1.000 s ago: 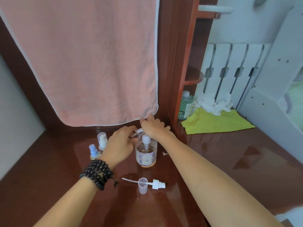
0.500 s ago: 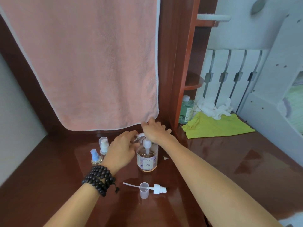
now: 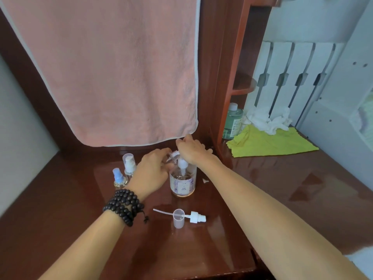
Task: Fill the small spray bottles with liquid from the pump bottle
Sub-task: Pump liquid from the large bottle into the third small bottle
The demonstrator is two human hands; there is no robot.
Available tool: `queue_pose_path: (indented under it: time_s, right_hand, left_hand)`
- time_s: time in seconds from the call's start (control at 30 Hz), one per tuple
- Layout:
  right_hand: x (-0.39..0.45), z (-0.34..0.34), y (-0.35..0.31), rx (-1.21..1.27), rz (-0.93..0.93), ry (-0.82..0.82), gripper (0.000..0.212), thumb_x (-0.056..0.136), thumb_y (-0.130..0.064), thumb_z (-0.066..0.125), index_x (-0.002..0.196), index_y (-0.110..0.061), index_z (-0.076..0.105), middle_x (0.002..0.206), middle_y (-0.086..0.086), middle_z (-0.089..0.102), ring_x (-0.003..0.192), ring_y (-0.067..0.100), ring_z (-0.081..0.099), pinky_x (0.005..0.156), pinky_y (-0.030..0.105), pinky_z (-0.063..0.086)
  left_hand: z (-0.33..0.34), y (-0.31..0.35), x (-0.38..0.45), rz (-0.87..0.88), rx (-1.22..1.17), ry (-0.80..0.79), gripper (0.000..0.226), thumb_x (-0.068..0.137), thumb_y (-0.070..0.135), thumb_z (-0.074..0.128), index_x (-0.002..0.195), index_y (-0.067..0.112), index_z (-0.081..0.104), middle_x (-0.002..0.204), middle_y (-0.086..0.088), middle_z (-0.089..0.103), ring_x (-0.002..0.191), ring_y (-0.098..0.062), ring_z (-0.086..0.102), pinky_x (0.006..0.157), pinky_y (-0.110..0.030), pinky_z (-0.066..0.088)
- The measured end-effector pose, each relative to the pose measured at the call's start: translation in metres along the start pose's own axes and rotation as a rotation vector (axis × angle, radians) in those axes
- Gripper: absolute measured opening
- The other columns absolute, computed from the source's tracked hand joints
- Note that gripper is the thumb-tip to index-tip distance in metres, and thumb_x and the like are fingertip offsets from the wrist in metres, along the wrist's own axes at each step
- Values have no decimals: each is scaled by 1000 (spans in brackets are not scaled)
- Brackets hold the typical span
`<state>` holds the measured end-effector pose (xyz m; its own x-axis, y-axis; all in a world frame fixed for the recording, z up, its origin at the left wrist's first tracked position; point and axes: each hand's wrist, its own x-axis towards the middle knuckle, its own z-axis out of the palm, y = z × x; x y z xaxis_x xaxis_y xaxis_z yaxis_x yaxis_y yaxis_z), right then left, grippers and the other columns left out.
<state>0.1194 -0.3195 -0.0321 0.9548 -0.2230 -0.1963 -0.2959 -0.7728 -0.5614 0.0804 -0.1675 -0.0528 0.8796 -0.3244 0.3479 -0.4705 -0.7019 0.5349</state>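
While our right hand (image 3: 192, 151) presses flat on the pump bottle (image 3: 182, 181) standing on the tabletop (image 3: 262, 188), our left hand (image 3: 153, 170) grips a small clear bottle (image 3: 173, 155), tilted at the spout.

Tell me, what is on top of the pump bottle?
The right hand rests on the white pump head of the pump bottle. Its fingers cover the nozzle; liquid flow is not visible.

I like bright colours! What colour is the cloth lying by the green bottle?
The cloth is bright yellow-green, seen best in the head view.
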Motion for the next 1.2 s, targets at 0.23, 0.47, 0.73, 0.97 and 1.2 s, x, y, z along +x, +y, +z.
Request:
queue_pose_path:
  time_s: [0.23,0.47,0.73,0.97,1.2]
  right_hand:
    - [11,5,2,-39,-19,44,42,104,-39,22,137,-20,40,139,14,48,132,38,39,104,55,21]
    - [4,5,1,-2,-2,-5,49,103,-44,22,143,-21,40,145,14,46,137,38,37,107,57,20]
    - [9,6,1,8,4,-13,48,103,-42,21,142,-21,38,143,15,49,135,39,40,107,58,21]
    - [4,5,0,32,12,-9,51,103,-43,19,145,-21,38,144,14,50,136,38,39,108,59,20]
    - [7,0,0,23,37,-60,54,101,-43,19,147,-22,38,148,14,49,139,39,37,108,59,18]
  left_hand:
    - [1,2,5,14,27,1,26,84,17,62,109,22,60,89,4,57,90,-23,58,79,-46,50]
    - [1,0,1,-3,8,-5,24,85,15,64,108,18,62,91,0,62,88,-22,59,79,-45,50]
    - [3,4,0,-9,-12,19,21,86,13,63,107,15,62,92,-2,62,87,-21,59,80,-41,49]
    - [-1,3,1,-5,-1,-4,25,86,13,65,110,17,62,94,-2,64,89,-21,60,81,-40,49]
    - [-1,4,3,8,1,10,23,84,12,64,106,18,62,90,0,63,87,-20,58,78,-38,48]
